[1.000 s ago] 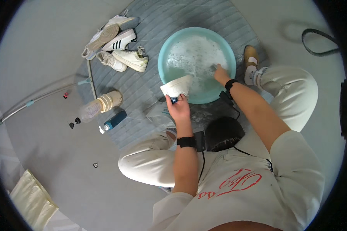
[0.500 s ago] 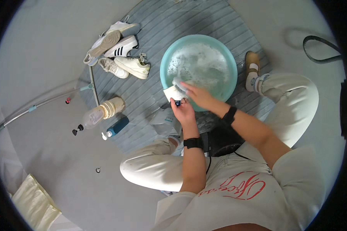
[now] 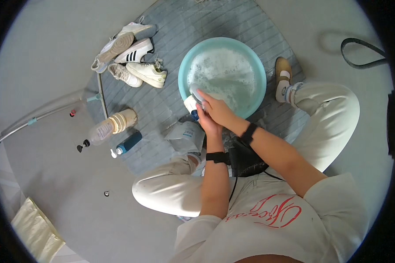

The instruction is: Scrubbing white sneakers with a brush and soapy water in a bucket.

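Over the near-left rim of the pale turquoise basin (image 3: pixel 262 83), my left hand (image 3: pixel 211 125) is closed around a white shoe (image 3: pixel 189 104) with a dark blue patch at its near end. Much of the shoe is covered by my hands. My right hand (image 3: pixel 220 113) is closed on a pale scrubbing brush (image 3: pixel 194 90), pressed against the shoe; its bristles are hidden. Cloudy, foamy water (image 3: pixel 226 65) fills the basin. Both wrists wear black bands.
Several white shoes (image 3: pixel 145 73) lie left of the basin on a grey slatted mat (image 3: pixel 171 26). A clear pump bottle (image 3: pixel 102 132), a blue bottle (image 3: pixel 130 142) and a long-handled pole (image 3: pixel 48 116) are farther left. A translucent container (image 3: pixel 185 136) stands by my left foot.
My right hand has moved nearer my left hand, with the brush shifting down along the shoe. The shoe has turned a little, showing less white. The whole view has shifted slightly.
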`<state>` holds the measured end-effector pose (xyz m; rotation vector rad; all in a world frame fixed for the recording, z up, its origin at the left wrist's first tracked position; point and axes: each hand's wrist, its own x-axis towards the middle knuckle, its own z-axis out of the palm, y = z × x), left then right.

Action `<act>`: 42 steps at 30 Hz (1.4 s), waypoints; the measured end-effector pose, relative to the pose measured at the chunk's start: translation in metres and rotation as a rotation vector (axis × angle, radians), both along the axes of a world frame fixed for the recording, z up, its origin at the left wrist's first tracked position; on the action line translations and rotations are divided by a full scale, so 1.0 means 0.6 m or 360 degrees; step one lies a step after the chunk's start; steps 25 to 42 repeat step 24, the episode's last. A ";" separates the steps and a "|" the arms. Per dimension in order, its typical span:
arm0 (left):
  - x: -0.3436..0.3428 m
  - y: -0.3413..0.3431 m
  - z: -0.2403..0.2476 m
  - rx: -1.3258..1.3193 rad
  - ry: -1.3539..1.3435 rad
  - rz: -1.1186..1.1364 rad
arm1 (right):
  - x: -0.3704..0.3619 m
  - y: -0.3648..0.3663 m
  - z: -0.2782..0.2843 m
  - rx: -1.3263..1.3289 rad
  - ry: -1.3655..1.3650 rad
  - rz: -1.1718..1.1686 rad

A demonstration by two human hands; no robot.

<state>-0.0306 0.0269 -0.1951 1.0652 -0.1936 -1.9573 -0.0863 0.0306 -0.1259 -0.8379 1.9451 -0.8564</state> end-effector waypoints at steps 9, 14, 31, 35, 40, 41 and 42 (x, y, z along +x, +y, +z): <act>0.041 -0.034 0.008 0.0232 -0.0108 0.0188 | -0.034 0.069 -0.052 -0.0320 -0.0195 0.0449; 0.058 -0.039 -0.024 0.0302 0.0161 0.0232 | -0.079 0.075 -0.064 -0.0211 -0.0458 0.0576; 0.028 -0.040 0.010 0.0043 -0.0189 0.0210 | -0.272 0.089 -0.209 0.0497 -0.0221 -0.0367; 0.028 -0.040 0.010 0.0043 -0.0189 0.0210 | -0.272 0.089 -0.209 0.0497 -0.0221 -0.0367; 0.028 -0.040 0.010 0.0043 -0.0189 0.0210 | -0.272 0.089 -0.209 0.0497 -0.0221 -0.0367; 0.028 -0.040 0.010 0.0043 -0.0189 0.0210 | -0.272 0.089 -0.209 0.0497 -0.0221 -0.0367; 0.028 -0.040 0.010 0.0043 -0.0189 0.0210 | -0.272 0.089 -0.209 0.0497 -0.0221 -0.0367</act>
